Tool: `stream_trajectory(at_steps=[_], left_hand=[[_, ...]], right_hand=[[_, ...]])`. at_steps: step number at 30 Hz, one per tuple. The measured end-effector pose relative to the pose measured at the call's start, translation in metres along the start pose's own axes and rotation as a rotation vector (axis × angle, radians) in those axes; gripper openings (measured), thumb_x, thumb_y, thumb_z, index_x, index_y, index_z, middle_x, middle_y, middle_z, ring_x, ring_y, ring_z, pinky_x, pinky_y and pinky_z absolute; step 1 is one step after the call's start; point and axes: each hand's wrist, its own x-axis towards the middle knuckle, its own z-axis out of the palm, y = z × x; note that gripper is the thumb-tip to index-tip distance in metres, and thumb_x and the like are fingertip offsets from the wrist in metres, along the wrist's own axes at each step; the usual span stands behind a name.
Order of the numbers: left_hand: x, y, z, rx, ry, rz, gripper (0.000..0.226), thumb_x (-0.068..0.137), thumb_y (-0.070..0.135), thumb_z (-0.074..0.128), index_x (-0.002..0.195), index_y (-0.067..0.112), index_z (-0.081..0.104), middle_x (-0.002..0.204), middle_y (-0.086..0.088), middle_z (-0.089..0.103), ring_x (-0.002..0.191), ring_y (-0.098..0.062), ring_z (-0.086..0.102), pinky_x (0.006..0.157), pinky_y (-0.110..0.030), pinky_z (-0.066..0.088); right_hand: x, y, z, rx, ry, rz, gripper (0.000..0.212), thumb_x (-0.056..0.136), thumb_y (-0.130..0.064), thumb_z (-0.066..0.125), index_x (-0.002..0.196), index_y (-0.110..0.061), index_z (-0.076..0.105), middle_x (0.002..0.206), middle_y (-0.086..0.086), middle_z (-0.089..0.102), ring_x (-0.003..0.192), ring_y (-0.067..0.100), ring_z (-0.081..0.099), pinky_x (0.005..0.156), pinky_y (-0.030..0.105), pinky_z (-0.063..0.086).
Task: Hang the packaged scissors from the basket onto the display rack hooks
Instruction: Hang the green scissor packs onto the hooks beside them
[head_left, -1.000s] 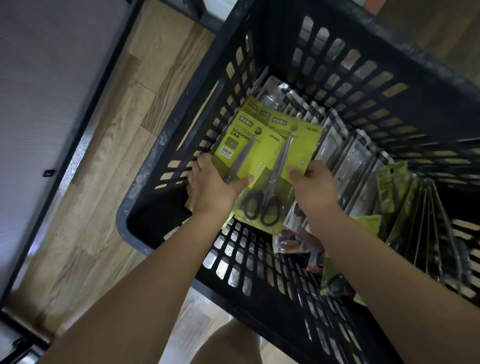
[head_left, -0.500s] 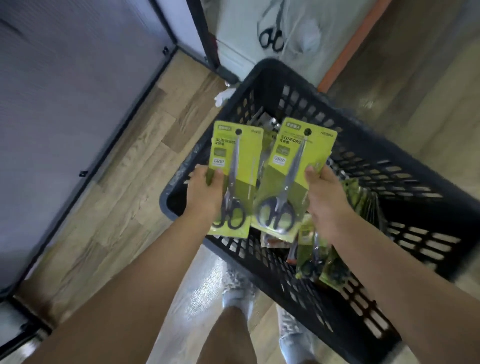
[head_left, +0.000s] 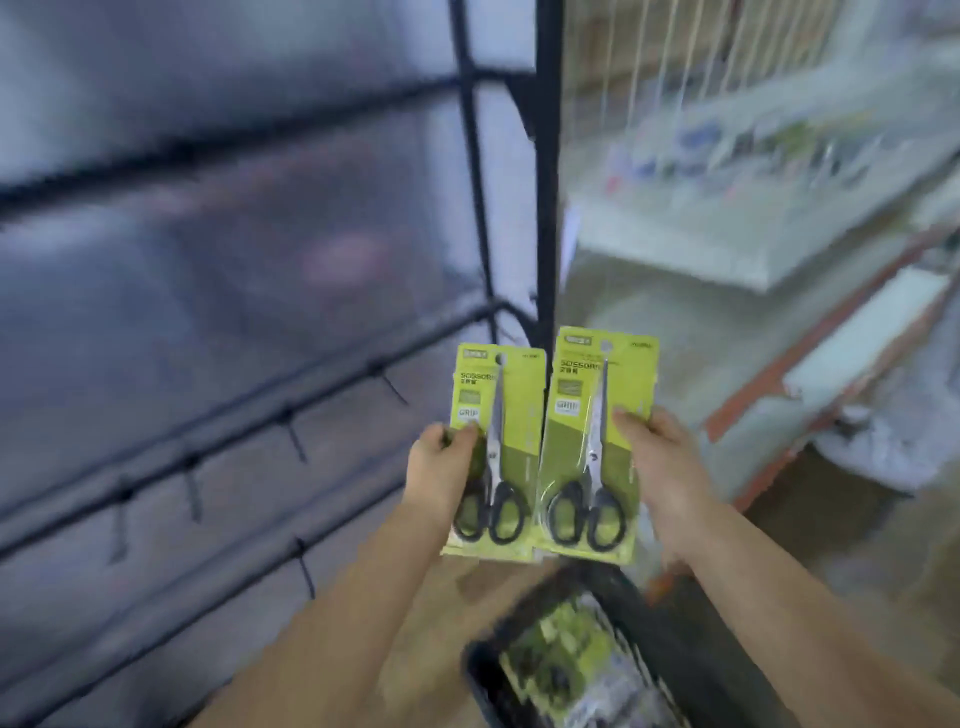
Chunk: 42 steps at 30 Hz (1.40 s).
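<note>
My left hand (head_left: 439, 475) grips a green scissors pack (head_left: 511, 415) by its left edge, thumb on the front. My right hand (head_left: 662, 457) holds a second green scissors pack (head_left: 576, 431) by its right edge. Both packs stand upright side by side, each with black-handled scissors and a hang hole at the top. The black display rack (head_left: 244, 431) with short empty hooks on horizontal bars spans the left, just beyond the packs. The black basket (head_left: 639, 623) sits low at the bottom, with more green packs inside.
A black vertical post (head_left: 545, 171) rises behind the packs. White shelves (head_left: 727, 234) with blurred goods stand at the right, above an orange-edged base. Wooden floor shows beside the basket.
Both hands have lifted the two packs up out of the basket. The view has swung upward from the basket to the rack and shelves.
</note>
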Motion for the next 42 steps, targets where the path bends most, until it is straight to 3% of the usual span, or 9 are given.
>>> stream_trajectory(at_steps=[3, 8, 14, 17, 22, 25, 28, 32, 42], left_hand=[[-0.035, 0.085, -0.049, -0.111, 0.037, 0.09, 0.026, 0.091, 0.03, 0.059, 0.081, 0.01, 0.047, 0.077, -0.009, 0.048, 0.067, -0.019, 0.043, 0.062, -0.028, 0.039], [-0.09, 0.175, -0.124, -0.194, 0.17, 0.271, 0.031, 0.094, 0.026, 0.056, 0.073, 0.011, 0.04, 0.063, -0.002, 0.045, 0.054, -0.015, 0.041, 0.048, -0.02, 0.039], [-0.136, 0.202, -0.192, -0.319, 0.376, 0.287, 0.031, 0.094, 0.028, 0.056, 0.076, 0.01, 0.039, 0.067, -0.007, 0.044, 0.056, -0.017, 0.042, 0.051, -0.023, 0.038], [-0.152, 0.19, -0.216, -0.331, 0.435, 0.253, 0.035, 0.093, 0.025, 0.057, 0.069, 0.011, 0.037, 0.062, -0.004, 0.04, 0.055, -0.017, 0.04, 0.051, -0.024, 0.036], [-0.167, 0.177, -0.251, -0.328, 0.525, 0.217, 0.028, 0.092, 0.03, 0.058, 0.081, 0.007, 0.047, 0.071, -0.008, 0.044, 0.063, -0.018, 0.04, 0.058, -0.029, 0.036], [-0.17, 0.183, -0.276, -0.347, 0.566, 0.255, 0.031, 0.092, 0.03, 0.059, 0.075, 0.01, 0.043, 0.068, -0.007, 0.041, 0.061, -0.017, 0.039, 0.057, -0.028, 0.034], [-0.174, 0.19, -0.298, -0.345, 0.602, 0.316, 0.031, 0.091, 0.029, 0.061, 0.075, 0.009, 0.044, 0.066, -0.007, 0.043, 0.059, -0.017, 0.039, 0.057, -0.029, 0.035], [-0.181, 0.201, -0.32, -0.344, 0.632, 0.382, 0.028, 0.092, 0.028, 0.059, 0.073, 0.01, 0.048, 0.064, -0.004, 0.045, 0.059, -0.016, 0.041, 0.058, -0.029, 0.036], [-0.189, 0.207, -0.355, -0.346, 0.702, 0.419, 0.029, 0.092, 0.028, 0.06, 0.073, 0.01, 0.047, 0.065, -0.003, 0.043, 0.056, -0.014, 0.039, 0.053, -0.024, 0.036]], right_hand=[[-0.038, -0.103, 0.017, -0.012, -0.087, -0.165, 0.01, 0.094, -0.024, 0.054, 0.094, -0.018, 0.062, 0.097, -0.001, 0.068, 0.091, 0.017, 0.062, 0.087, 0.032, 0.046], [-0.102, -0.215, 0.041, -0.033, -0.188, -0.415, 0.012, 0.095, -0.028, 0.052, 0.092, -0.019, 0.059, 0.09, -0.001, 0.063, 0.081, 0.014, 0.058, 0.072, 0.029, 0.044], [-0.158, -0.236, 0.079, -0.046, -0.353, -0.465, 0.02, 0.097, -0.03, 0.048, 0.109, -0.016, 0.055, 0.109, -0.002, 0.058, 0.094, 0.013, 0.055, 0.077, 0.03, 0.04], [-0.181, -0.23, 0.1, -0.109, -0.422, -0.417, 0.046, 0.098, -0.032, 0.045, 0.137, -0.009, 0.04, 0.134, 0.002, 0.044, 0.128, 0.024, 0.04, 0.094, 0.033, 0.034], [-0.205, -0.235, 0.142, -0.143, -0.545, -0.416, 0.061, 0.098, -0.037, 0.045, 0.147, -0.008, 0.025, 0.153, 0.005, 0.027, 0.139, 0.023, 0.027, 0.108, 0.035, 0.027], [-0.22, -0.261, 0.166, -0.135, -0.592, -0.482, 0.049, 0.098, -0.033, 0.046, 0.14, -0.009, 0.037, 0.143, 0.005, 0.041, 0.131, 0.022, 0.039, 0.1, 0.031, 0.031], [-0.23, -0.285, 0.191, -0.141, -0.62, -0.586, 0.018, 0.097, -0.033, 0.047, 0.101, -0.017, 0.053, 0.107, 0.002, 0.058, 0.093, 0.015, 0.054, 0.075, 0.029, 0.039], [-0.238, -0.31, 0.223, -0.131, -0.607, -0.658, 0.03, 0.096, -0.034, 0.048, 0.106, -0.007, 0.056, 0.1, 0.006, 0.06, 0.094, 0.022, 0.056, 0.075, 0.032, 0.041], [-0.237, -0.323, 0.273, -0.08, -0.577, -0.643, 0.03, 0.096, -0.029, 0.049, 0.071, -0.014, 0.039, 0.067, -0.002, 0.038, 0.064, 0.013, 0.037, 0.06, 0.029, 0.032]])
